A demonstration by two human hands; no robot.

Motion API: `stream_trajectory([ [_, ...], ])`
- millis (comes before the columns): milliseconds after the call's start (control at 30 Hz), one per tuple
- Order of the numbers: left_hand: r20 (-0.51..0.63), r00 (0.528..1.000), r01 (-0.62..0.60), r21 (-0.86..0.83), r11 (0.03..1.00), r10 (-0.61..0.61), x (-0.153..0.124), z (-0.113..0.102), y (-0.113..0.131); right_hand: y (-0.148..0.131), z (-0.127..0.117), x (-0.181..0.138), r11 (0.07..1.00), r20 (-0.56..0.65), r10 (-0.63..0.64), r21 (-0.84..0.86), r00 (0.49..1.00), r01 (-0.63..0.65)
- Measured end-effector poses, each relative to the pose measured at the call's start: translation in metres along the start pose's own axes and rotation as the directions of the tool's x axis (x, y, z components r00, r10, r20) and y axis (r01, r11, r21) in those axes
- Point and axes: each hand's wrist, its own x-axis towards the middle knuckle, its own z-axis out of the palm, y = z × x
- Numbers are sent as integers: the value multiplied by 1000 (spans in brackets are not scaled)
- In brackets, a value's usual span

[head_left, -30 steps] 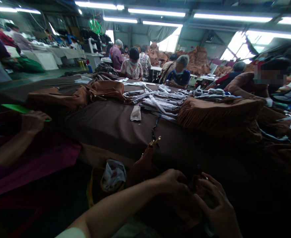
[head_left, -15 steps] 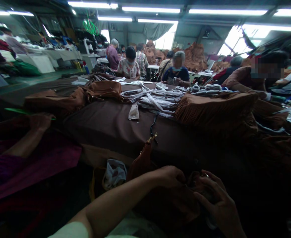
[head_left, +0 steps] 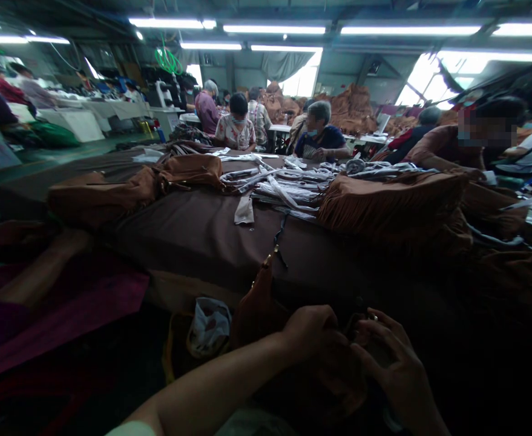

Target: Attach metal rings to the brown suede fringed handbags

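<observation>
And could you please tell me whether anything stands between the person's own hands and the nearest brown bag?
Nothing visible does: the left hand and the right hand are both right at the brown bag, though deep shadow hides the exact contact.

Read from the near side: wrapped straps (head_left: 288, 189) on the surface (head_left: 202, 224) at 12 o'clock, a worker (head_left: 329, 138) behind them; fringed bag (head_left: 397, 200) beside them at 1 o'clock; far handbag (head_left: 105, 195) at 11 o'clock. Near handbag (head_left: 257, 306) at the surface's near edge, between left hand (head_left: 313, 327) and plastic bag (head_left: 209, 328).
</observation>
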Motion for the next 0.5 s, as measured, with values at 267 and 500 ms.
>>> stream_trajectory([
  [267, 150, 972, 235, -658, 715, -181, 5, -6, -2, -2, 4, 6, 999, 12, -32, -27, 999, 32],
  [500, -61, 963, 121, -775, 620, -264, 6, 12, 12, -3, 6, 8, 996, 37, -73, -46, 997, 75],
])
